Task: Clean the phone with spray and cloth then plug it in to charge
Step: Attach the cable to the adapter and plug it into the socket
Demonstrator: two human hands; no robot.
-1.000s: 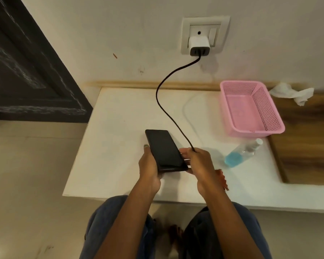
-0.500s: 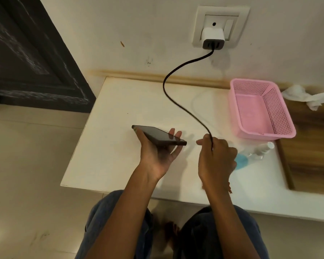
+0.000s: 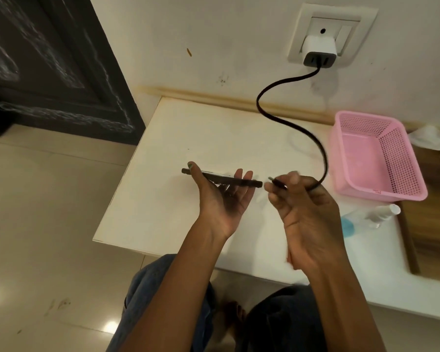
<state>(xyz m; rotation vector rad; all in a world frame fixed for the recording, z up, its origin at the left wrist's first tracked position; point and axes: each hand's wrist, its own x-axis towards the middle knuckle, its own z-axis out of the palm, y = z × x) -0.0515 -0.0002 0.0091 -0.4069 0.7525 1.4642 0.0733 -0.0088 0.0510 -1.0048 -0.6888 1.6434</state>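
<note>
The left hand grips the phone edge-on, thumb and fingers curled round it above the worktop. Just right, the right hand pinches the cable plug (not yet touching the phone). Farther right lie a spray bottle and pink basket; the charger sits in the wall socket.

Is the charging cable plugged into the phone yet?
Not yet. The cable's connector, pinched by the right hand, sits just short of the phone held in the left hand.
</note>
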